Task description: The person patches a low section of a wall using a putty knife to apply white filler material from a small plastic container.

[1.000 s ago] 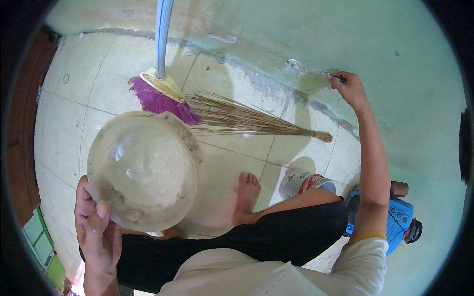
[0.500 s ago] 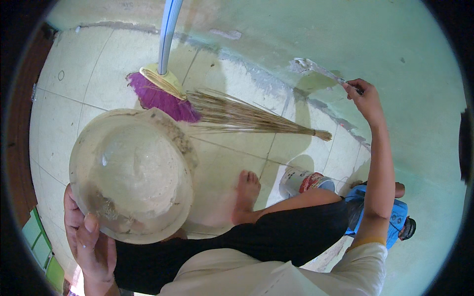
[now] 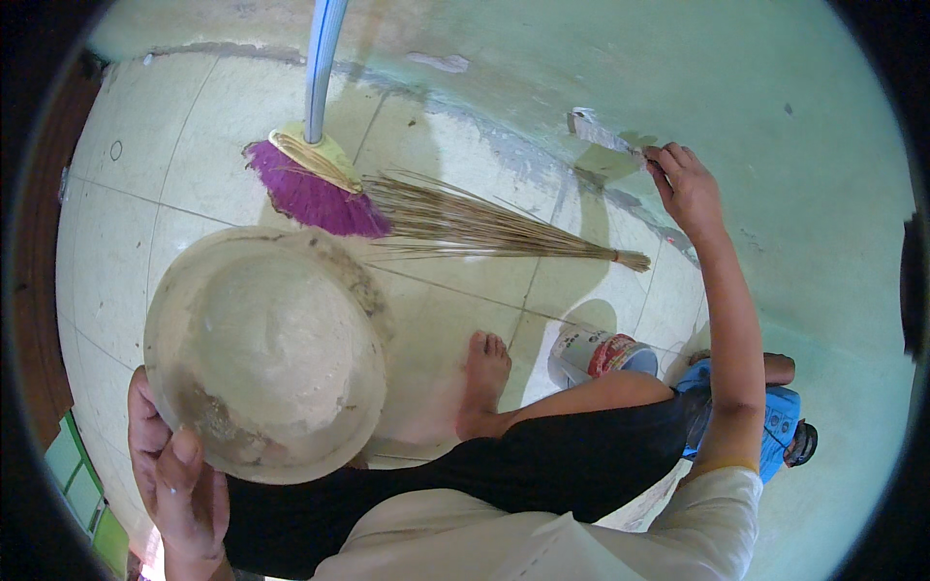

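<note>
My left hand point(image 3: 179, 470) grips the lower left rim of a cloudy plastic bowl point(image 3: 266, 353) with pale wet paste and dark smudges inside. Up at the right, my right hand point(image 3: 678, 179) is closed on a putty knife point(image 3: 605, 133), whose blade, smeared with whitish paste, is at the pale green wall point(image 3: 785, 194) on a patched spot just above the floor's edge. My right forearm stretches up from the lower right.
A purple broom point(image 3: 305, 194) with a blue handle and a stick broom point(image 3: 523, 237) are on the tiled floor point(image 3: 126, 242). A bucket point(image 3: 576, 353) stands beyond my bare foot point(image 3: 484, 378). A person in blue point(image 3: 780, 431) is low beside the wall at right.
The bowl and my left hand have shifted down and left. My right hand moved right along the wall, then back a little leftward, with the knife still in it.
</note>
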Demonstrator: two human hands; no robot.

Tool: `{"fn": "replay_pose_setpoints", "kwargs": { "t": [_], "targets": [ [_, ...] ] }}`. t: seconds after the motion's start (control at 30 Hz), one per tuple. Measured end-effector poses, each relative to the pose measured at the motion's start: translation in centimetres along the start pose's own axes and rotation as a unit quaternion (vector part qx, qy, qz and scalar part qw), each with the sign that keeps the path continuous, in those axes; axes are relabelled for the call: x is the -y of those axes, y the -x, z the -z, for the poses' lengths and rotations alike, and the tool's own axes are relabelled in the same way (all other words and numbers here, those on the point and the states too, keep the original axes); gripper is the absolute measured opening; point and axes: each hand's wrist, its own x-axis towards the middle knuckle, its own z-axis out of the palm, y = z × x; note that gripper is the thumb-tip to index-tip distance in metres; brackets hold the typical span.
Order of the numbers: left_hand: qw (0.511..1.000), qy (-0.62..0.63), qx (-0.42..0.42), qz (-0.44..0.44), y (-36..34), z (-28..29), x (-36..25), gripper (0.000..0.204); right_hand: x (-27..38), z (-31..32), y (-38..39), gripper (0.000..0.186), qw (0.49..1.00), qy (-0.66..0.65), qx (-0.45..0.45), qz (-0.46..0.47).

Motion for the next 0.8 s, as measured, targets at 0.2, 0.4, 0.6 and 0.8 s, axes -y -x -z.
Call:
{"fn": "replay_pose_setpoints", "kwargs": {
  "t": [0.2,0.4,0.6,0.8],
  "targets": [
    [0.999,-0.004,-0.044,0.009,0.0,-1.5,-0.4,0.058,-1.4,-0.7,0.2,0.018,0.997,0.06,-0.018,-0.046],
    [0.999,-0.014,-0.029,0.021,-0.1,-1.0,-0.5,0.062,-2.1,1.9,1.8,0.023,0.997,0.072,-0.006,-0.034],
    [1.0,0.0,-0.003,0.013,-0.5,-0.4,-0.1,0.067,0.5,2.0,0.5,0.023,0.998,0.068,0.005,-0.008],
    [0.998,0.005,-0.053,0.025,-0.4,-2.1,-0.7,0.05,0.3,2.1,-0.6,0.021,0.995,0.091,-0.022,-0.041]
  ]
}}
